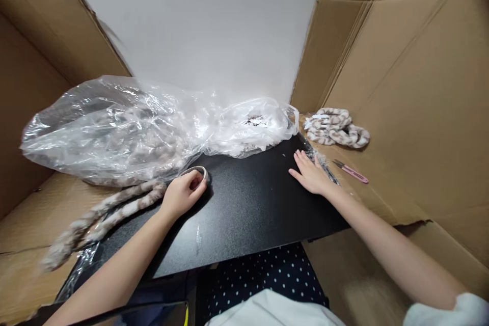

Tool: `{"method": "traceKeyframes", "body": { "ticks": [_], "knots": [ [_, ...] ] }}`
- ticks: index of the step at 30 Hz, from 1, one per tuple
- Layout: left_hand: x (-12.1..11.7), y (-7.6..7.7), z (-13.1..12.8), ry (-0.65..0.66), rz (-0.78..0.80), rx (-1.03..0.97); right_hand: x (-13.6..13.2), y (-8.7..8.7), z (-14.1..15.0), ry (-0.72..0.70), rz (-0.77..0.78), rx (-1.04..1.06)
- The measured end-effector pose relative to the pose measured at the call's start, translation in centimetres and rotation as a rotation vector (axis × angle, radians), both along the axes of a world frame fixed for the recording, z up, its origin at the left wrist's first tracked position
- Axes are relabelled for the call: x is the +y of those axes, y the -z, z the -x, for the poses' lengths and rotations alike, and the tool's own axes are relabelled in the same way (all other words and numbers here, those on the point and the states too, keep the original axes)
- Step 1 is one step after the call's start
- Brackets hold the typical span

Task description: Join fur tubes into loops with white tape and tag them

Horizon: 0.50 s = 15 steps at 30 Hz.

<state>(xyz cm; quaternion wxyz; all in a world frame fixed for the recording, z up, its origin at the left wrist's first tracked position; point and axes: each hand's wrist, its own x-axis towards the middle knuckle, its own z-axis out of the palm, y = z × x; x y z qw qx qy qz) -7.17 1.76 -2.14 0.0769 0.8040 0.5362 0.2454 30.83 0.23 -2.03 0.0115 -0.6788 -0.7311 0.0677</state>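
My left hand (182, 196) is closed round a roll of tape (205, 172), with its fingers hooked over the rim; the roll rests on the black tabletop (244, 209). Flat on the right side of that surface lies my right hand (311, 173), fingers spread and holding nothing. Beside my left wrist, fluffy white-and-brown strips (126, 209) stick out from beneath a large clear plastic bag (114, 137) with more plush material inside. To the right of my right hand are pink-handled thread snips (351, 171).
A white plastic bag (252, 125) lies at the back. A bundle of spotted plush strips (336, 127) sits on cardboard at the right. Cardboard walls (428, 91) rise on both sides, and a white panel (206, 25) stands behind.
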Motion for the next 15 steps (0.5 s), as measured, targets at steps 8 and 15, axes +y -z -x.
{"method": "traceKeyframes", "body": {
  "ticks": [8, 15],
  "knots": [
    [0.0, 0.2, 0.3, -0.001, -0.004, 0.047, -1.0, 0.1, 10.2, -0.479, -0.018, 0.205],
    [-0.7, -0.2, 0.4, 0.007, 0.001, 0.054, 1.5, 0.5, 6.5, -0.409, 0.019, 0.090]
  ]
}}
